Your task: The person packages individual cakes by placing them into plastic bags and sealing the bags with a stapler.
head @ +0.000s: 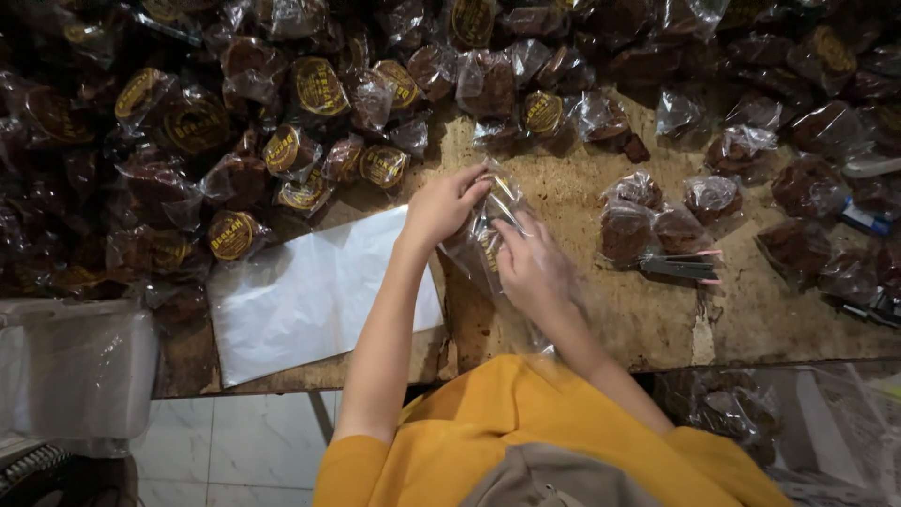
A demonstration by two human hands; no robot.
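Holding a clear plastic bag (486, 237) between both hands, I have my left hand (441, 205) closed on its upper edge, fingertips pinched on the film, and my right hand (530, 266) curled around its lower side, fingers folded onto the plastic. The bag sits just above the worn wooden table (601, 310), directly between the 2 hands, with a yellow-and-dark label showing through it; I cannot tell what else is inside. Just left of my left hand lies a flat stack of white plastic sheets (314, 291), overhanging the table's near edge. Beyond and to the left of that hand is a big heap of wrapped brown cakes with round yellow labels (235, 141), piled thick and touching one another. To the right of my right hand, near it but apart, sits a small cluster of 3 wrapped brown cakes (652, 221) without visible labels, and just below that cluster lies a dark stapler-like tool with pink tips (680, 267). Farther right, more wrapped cakes (807, 188) spread along the table. Below my left forearm, off the table's left end, a clear plastic bin (75, 371) stands over the tiled floor. My yellow sleeves (526, 422) fill the bottom.
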